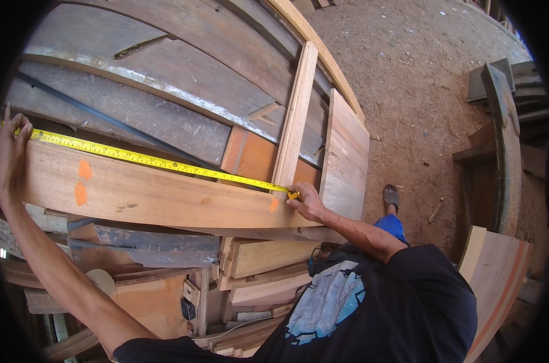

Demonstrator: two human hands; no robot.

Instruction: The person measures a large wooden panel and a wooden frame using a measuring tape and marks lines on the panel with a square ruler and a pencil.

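Observation:
A yellow tape measure is stretched along the upper edge of a long pale wooden board, which bears orange marks. At the far left, my left hand pinches the blade, its index finger pointing up. My right hand closes round the tape's case near the board's right part; the fingers cover most of the case. Just beyond the right hand, a narrow wooden strip meets the tape and runs away from me. A wide, pale panel lies to the right of that hand.
Weathered planks lie behind the board, with a thin dark strip across them. Stacked offcuts fill the space below it. Brown dirt floor extends on the right, where a curved timber and a striped panel stand.

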